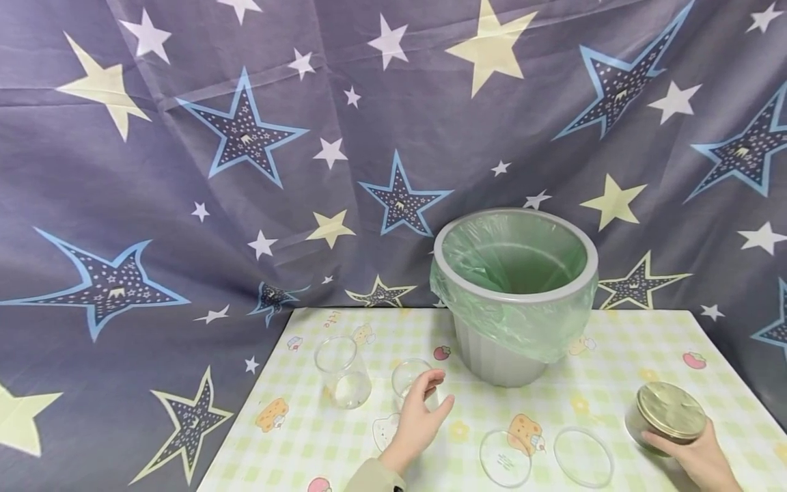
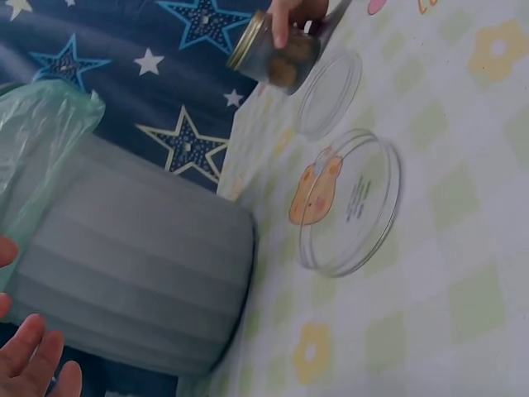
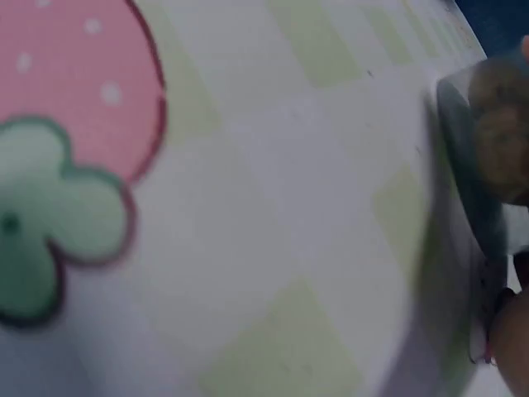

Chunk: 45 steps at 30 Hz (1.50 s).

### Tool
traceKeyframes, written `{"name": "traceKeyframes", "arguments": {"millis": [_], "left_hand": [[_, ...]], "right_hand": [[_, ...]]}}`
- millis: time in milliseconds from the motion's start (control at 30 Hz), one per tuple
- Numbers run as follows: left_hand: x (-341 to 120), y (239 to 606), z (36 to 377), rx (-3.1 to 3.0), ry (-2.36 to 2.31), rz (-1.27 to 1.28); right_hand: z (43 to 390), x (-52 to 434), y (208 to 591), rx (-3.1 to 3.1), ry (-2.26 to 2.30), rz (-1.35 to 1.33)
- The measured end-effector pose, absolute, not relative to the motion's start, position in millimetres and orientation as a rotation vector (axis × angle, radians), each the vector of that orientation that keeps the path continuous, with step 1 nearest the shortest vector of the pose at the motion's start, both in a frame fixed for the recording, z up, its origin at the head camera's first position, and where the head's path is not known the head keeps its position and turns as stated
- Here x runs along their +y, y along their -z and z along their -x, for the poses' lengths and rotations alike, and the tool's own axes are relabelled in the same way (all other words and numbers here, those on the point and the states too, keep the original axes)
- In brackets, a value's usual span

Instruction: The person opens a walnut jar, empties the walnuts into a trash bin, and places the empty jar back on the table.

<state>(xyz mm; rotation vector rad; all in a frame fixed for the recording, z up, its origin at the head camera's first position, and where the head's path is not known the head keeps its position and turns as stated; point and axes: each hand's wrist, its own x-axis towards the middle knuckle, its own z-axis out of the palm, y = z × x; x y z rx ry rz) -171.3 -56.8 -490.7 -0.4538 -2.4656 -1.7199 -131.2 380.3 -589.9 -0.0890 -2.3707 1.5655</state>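
My right hand (image 1: 707,454) grips a glass jar (image 2: 281,54) by its side, at the table's right. The jar has a gold lid (image 1: 671,410), and brown lumps (image 3: 500,124) show through its wall. My left hand (image 1: 421,417) has its fingers and thumb apart, in front of a small clear cup (image 1: 407,372) that it partly hides; whether they touch I cannot tell. In the left wrist view, the left fingers (image 2: 29,351) show at the lower left, beside the bin. Left of that cup stands a taller clear cup (image 1: 338,359).
A grey bin (image 1: 501,348) with a green bag (image 1: 522,328) folded over its rim stands at the back. Two clear round lids, one with print (image 1: 505,459) and one plain (image 1: 583,458), lie between the hands on the checked tablecloth (image 1: 645,342). A starry curtain (image 1: 393,123) hangs behind.
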Motion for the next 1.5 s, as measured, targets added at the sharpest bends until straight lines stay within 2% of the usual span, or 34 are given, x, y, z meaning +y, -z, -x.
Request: {"name": "traceKeyframes", "arguments": {"millis": [167, 333, 467, 767, 1033, 1500], "left_hand": [[-54, 495, 170, -2.494, 1.7, 0.5], [-52, 496, 167, -2.518, 1.658, 0.565], [-53, 494, 165, -2.56, 1.529, 0.641], [-58, 482, 164, -2.681, 1.173, 0.841], [-52, 471, 161, -2.63, 0.875, 1.043], [-38, 461, 153, -2.54, 0.522, 1.26]], "right_hand": [[136, 364, 593, -2.171, -1.631, 0.059], [137, 352, 592, -2.252, -1.435, 0.215], [137, 344, 584, -2.343, -1.333, 0.23], [141, 315, 549, -2.329, -1.21, -0.133], [133, 279, 522, -2.424, -1.069, -0.237], [126, 215, 509, -2.448, -1.043, -0.592]]}}
